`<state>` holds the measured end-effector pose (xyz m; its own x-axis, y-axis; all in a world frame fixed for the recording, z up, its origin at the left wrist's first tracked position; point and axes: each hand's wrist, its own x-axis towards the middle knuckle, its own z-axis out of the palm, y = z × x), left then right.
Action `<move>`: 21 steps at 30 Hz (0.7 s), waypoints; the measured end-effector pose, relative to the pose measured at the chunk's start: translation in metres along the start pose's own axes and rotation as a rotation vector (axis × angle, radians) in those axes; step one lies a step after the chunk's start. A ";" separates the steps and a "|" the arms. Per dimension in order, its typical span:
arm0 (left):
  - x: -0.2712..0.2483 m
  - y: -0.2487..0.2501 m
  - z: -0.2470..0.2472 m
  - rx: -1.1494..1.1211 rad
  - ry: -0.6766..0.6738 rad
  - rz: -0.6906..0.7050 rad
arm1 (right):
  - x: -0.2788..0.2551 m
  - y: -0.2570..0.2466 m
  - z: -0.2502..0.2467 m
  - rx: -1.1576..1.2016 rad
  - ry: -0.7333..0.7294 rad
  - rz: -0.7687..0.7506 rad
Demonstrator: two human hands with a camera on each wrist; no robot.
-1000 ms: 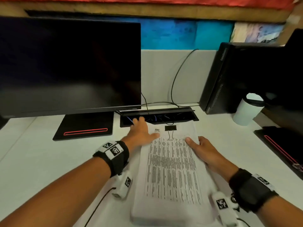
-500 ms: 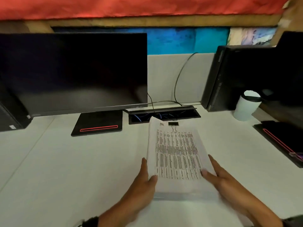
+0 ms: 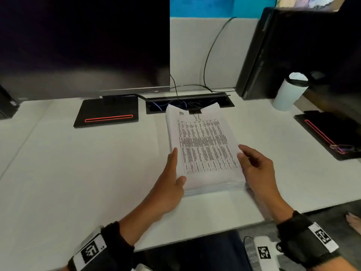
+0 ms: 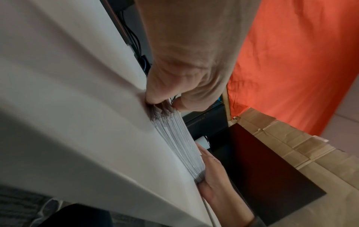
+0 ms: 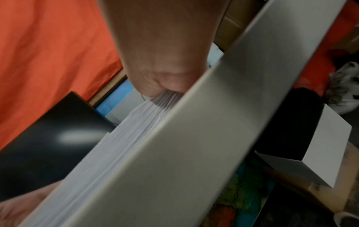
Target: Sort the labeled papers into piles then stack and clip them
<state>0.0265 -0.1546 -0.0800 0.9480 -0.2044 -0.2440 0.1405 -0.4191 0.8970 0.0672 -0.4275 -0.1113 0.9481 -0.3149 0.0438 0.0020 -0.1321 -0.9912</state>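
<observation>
A thick stack of printed papers lies on the white desk, with a black binder clip on its far edge and a handwritten label beside the clip. My left hand lies along the stack's left side near the front corner, fingers straight and thumb on the top sheet. On the other side, my right hand presses the right edge with its thumb on the top page. In the left wrist view the fingertips meet the stack's side at the desk. The right wrist view shows the sheet edges under my hand.
A dark monitor and its base stand at the back left. An open cable tray lies just beyond the stack. At the back right are a computer tower and a white cup, with another monitor base at the right.
Both hands have slid back along the stack's sides, from near the clipped far end to the near end. The stack has stayed flat on the desk.
</observation>
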 end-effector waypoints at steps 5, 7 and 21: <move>0.007 -0.016 -0.007 -0.010 -0.011 0.044 | -0.002 0.005 0.006 -0.074 0.074 -0.027; 0.009 -0.018 -0.010 0.004 -0.005 0.077 | -0.003 0.006 0.009 -0.061 0.113 0.008; 0.014 0.003 -0.027 0.103 0.018 0.074 | 0.017 -0.041 0.013 -0.421 0.024 0.235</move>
<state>0.0482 -0.1347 -0.0707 0.9599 -0.2224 -0.1708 0.0405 -0.4926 0.8693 0.0877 -0.4155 -0.0714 0.8998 -0.4029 -0.1675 -0.3450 -0.4219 -0.8384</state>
